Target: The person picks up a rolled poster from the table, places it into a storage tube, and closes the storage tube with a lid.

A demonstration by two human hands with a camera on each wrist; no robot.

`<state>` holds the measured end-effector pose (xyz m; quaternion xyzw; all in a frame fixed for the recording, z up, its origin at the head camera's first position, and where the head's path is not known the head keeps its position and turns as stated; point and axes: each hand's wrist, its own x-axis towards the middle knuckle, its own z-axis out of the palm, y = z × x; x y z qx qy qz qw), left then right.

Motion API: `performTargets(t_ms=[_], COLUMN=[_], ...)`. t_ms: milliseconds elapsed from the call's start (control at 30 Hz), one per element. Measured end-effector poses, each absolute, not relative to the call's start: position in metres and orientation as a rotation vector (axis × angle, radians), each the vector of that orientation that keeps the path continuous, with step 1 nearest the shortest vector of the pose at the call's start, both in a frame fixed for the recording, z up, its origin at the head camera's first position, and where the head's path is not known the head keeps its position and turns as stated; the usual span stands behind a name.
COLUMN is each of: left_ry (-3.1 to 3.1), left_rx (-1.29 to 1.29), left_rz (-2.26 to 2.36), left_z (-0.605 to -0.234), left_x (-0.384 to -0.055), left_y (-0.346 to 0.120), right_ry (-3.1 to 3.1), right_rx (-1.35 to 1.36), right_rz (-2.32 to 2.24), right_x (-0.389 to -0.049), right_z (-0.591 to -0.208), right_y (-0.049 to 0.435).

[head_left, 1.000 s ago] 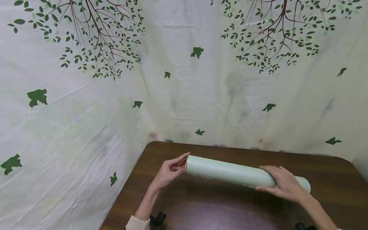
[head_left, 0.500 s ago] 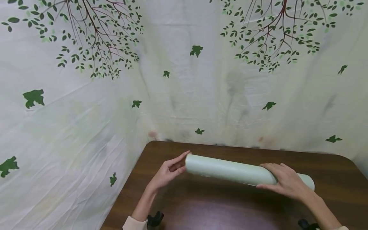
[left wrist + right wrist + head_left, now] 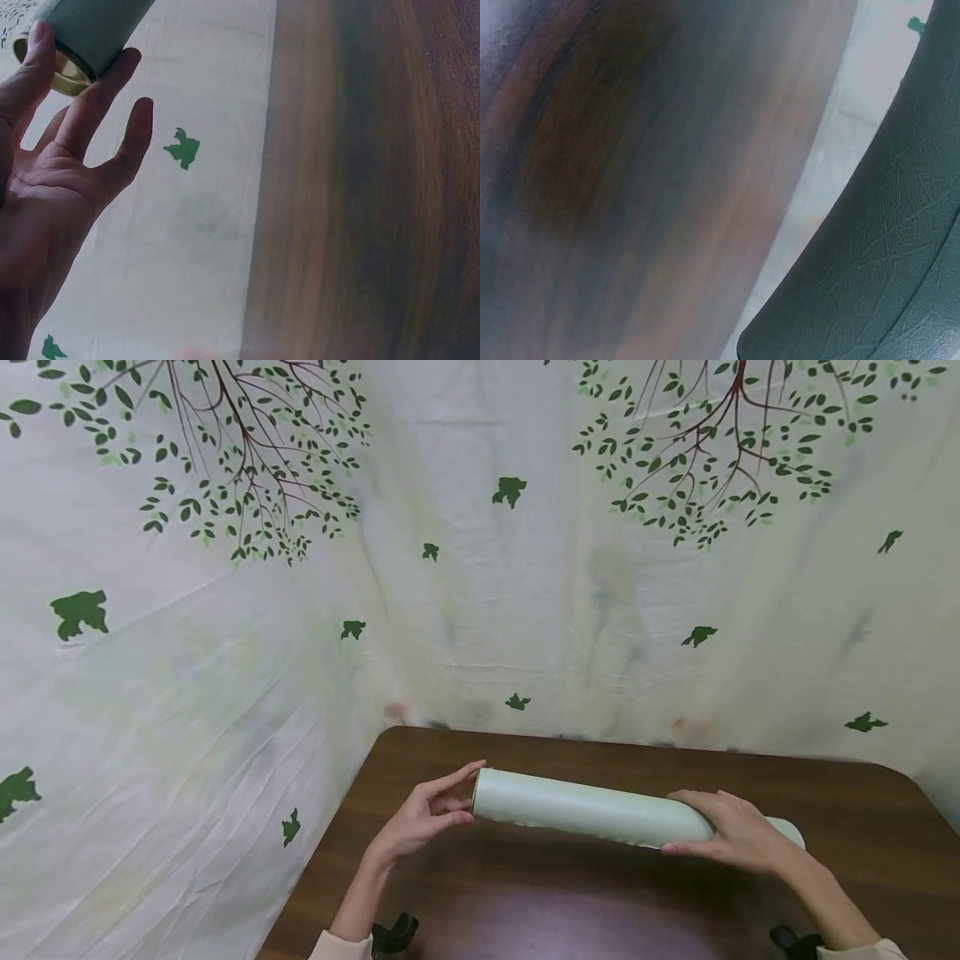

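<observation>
A long pale green roll of sheet material point(image 3: 585, 806) is held lengthwise above the brown table, its right end lower in the head view. My left hand point(image 3: 416, 818) holds its left end between fingertips and thumb. In the left wrist view, fingers of the left hand point(image 3: 67, 150) touch the rim of the roll point(image 3: 94, 34), where a gold-coloured inner tube shows. My right hand point(image 3: 738, 835) grips the roll near its right end, thumb on the near side. The right wrist view shows the roll's creased surface point(image 3: 885, 247); the hand is out of sight there.
The dark wooden table point(image 3: 562, 902) has rounded far corners. Behind it and along its left side hangs a white cloth point(image 3: 465, 635) printed with branches and green leaves. Black wrist straps point(image 3: 395, 935) show beside both sleeves.
Both hands and the roll first shift slightly right and then slightly left, ending a little lower than half a second ago. The hold of each hand looks the same.
</observation>
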<state>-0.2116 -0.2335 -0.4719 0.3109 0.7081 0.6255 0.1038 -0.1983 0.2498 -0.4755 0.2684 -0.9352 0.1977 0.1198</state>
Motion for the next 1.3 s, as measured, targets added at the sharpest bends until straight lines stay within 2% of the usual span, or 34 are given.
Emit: performTargets(t_ms=[433, 833, 1300], left_ry=[2.048, 2.255, 2.211], left_rx=[0.931, 0.753, 0.889], left_rz=[1.995, 1.771, 1.785], left_z=[-0.484, -0.464, -0.471], left_x=[-0.213, -0.205, -0.207], left_y=[-0.221, -0.222, -0.226], right_ry=[-2.819, -2.755, -2.723], right_rx=[0.754, 0.746, 0.812], right_rz=[0.648, 0.603, 0.563], right_x=[-0.193, -0.188, -0.191], right_z=[-0.475, -0.479, -0.474], right_y=[0.255, 0.253, 0.250])
